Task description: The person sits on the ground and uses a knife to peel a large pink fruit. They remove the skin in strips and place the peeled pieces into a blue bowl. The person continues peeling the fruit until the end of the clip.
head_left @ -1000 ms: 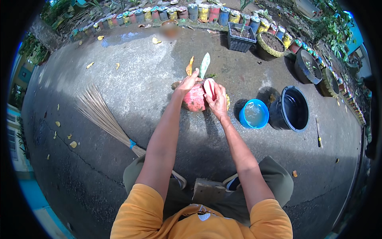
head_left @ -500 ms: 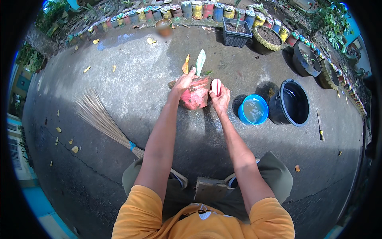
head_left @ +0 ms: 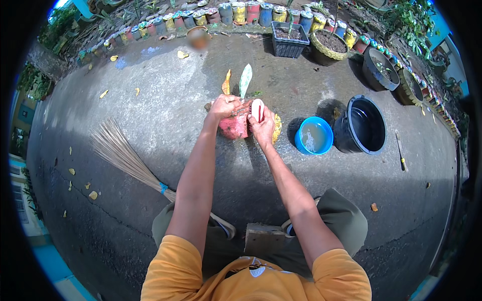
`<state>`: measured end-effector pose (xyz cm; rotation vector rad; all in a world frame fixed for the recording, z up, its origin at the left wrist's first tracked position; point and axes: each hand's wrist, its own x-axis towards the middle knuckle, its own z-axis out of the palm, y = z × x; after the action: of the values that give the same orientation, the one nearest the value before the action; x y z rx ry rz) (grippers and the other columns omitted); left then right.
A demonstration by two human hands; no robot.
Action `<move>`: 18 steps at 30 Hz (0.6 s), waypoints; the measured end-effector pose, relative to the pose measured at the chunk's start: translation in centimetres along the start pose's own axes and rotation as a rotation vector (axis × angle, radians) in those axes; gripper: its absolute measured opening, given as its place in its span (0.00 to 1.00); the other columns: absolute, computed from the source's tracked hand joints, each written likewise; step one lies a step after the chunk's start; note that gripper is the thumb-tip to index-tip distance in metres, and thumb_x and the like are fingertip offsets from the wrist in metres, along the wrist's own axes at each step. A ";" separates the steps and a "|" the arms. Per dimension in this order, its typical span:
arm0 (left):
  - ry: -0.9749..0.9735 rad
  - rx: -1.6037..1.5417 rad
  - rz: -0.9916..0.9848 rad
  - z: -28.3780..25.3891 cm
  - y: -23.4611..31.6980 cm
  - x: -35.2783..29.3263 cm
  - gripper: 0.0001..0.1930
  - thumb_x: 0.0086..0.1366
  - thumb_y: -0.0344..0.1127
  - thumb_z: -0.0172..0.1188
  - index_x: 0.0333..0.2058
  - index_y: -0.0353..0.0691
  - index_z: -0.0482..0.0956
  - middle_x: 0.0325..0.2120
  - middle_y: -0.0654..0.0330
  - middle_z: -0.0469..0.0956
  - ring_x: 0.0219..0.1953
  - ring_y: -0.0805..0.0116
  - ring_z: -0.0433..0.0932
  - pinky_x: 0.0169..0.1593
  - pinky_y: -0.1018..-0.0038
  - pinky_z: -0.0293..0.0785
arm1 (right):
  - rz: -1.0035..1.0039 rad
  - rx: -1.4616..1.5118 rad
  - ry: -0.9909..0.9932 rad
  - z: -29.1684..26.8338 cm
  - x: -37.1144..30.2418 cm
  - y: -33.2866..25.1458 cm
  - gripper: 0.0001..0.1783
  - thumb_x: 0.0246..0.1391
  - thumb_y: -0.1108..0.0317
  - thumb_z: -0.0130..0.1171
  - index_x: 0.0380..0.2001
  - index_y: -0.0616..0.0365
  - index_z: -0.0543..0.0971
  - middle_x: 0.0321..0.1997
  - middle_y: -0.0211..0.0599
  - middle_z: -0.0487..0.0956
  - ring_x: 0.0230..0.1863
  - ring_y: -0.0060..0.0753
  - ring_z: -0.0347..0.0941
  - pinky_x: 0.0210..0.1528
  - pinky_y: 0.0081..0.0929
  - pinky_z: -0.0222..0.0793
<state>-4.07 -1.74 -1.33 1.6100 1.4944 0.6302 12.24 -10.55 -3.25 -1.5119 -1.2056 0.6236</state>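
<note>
A worn red flower pot (head_left: 234, 128) is held in front of me above the concrete, a mottled green leaf (head_left: 245, 80) and a yellow-brown leaf (head_left: 227, 83) sticking up at its far side. My left hand (head_left: 224, 106) is closed on the pot's upper left rim. In my closed right hand (head_left: 263, 128) is a scrub brush (head_left: 257, 109) with a white and red back, against the pot's right side. Its bristles are mostly hidden. A yellow patch (head_left: 277, 128) shows just right of that hand; whether it belongs to the pot I cannot tell.
To the right stand a blue bucket (head_left: 314, 136) of cloudy water, a large black tub (head_left: 360, 125) and a knife (head_left: 401, 150) on the ground. A stick broom (head_left: 131, 161) lies left. Potted plants and painted bottles (head_left: 239, 13) line the far edge. A wooden block (head_left: 264, 238) sits between my feet.
The brush has moved left, further over the pot's side. My left hand's fingers have curled in at the rim, and the yellow patch has come into sight. The whole view has shifted slightly.
</note>
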 end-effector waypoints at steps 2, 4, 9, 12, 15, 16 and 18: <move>-0.014 -0.039 -0.032 0.1 -0.5 0.3 0.12 0.61 0.36 0.60 0.42 0.39 0.83 0.30 0.65 0.83 0.31 0.79 0.77 0.38 0.78 0.74 | -0.027 -0.046 -0.132 0.2 -0.2 0.0 0.35 0.39 0.69 0.68 0.54 0.65 0.70 0.48 0.48 0.70 0.53 0.48 0.68 0.57 0.34 0.65; -0.052 -0.113 -0.102 0.2 -0.9 0.6 0.12 0.62 0.35 0.60 0.42 0.38 0.83 0.30 0.66 0.83 0.30 0.80 0.76 0.37 0.79 0.74 | -0.070 -0.100 -0.107 0.1 -0.1 0.0 0.35 0.39 0.69 0.68 0.54 0.64 0.70 0.49 0.48 0.70 0.53 0.49 0.68 0.57 0.34 0.65; -0.016 -0.046 0.034 0.5 -1.7 0.9 0.11 0.62 0.34 0.59 0.41 0.38 0.84 0.29 0.66 0.82 0.29 0.80 0.76 0.35 0.79 0.74 | 0.061 -0.054 0.002 0.1 0.6 0.4 0.34 0.40 0.66 0.69 0.53 0.64 0.71 0.46 0.49 0.72 0.48 0.47 0.71 0.53 0.36 0.67; -0.004 -0.089 0.038 0.4 -1.8 1.0 0.11 0.62 0.34 0.60 0.40 0.38 0.84 0.30 0.66 0.83 0.30 0.80 0.77 0.36 0.79 0.74 | -0.063 -0.097 0.006 -0.1 0.6 0.6 0.34 0.40 0.65 0.70 0.52 0.64 0.72 0.45 0.48 0.73 0.48 0.45 0.71 0.53 0.36 0.67; 0.012 -0.127 0.001 0.3 -1.2 0.8 0.11 0.62 0.34 0.60 0.41 0.37 0.83 0.30 0.65 0.83 0.30 0.79 0.77 0.37 0.79 0.74 | -0.125 -0.119 -0.180 -0.2 -0.5 1.0 0.35 0.40 0.69 0.66 0.55 0.64 0.69 0.51 0.50 0.70 0.54 0.51 0.67 0.59 0.35 0.63; 0.019 -0.118 -0.029 0.1 -0.8 0.7 0.11 0.62 0.34 0.60 0.41 0.37 0.83 0.31 0.65 0.83 0.30 0.79 0.77 0.37 0.78 0.74 | -0.119 -0.179 -0.279 -0.2 -0.9 1.0 0.35 0.40 0.69 0.66 0.55 0.63 0.69 0.51 0.50 0.70 0.54 0.51 0.67 0.60 0.35 0.63; -0.010 -0.119 -0.031 0.0 0.0 0.2 0.12 0.61 0.35 0.61 0.41 0.38 0.83 0.31 0.64 0.83 0.32 0.79 0.77 0.39 0.78 0.74 | -0.078 -0.138 -0.101 -0.4 -1.5 1.3 0.35 0.40 0.69 0.67 0.54 0.66 0.70 0.51 0.50 0.70 0.54 0.50 0.67 0.59 0.35 0.64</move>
<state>-4.03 -1.53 -1.40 1.4950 1.4447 0.6799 12.54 -11.99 -4.60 -1.5548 -1.4028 0.5796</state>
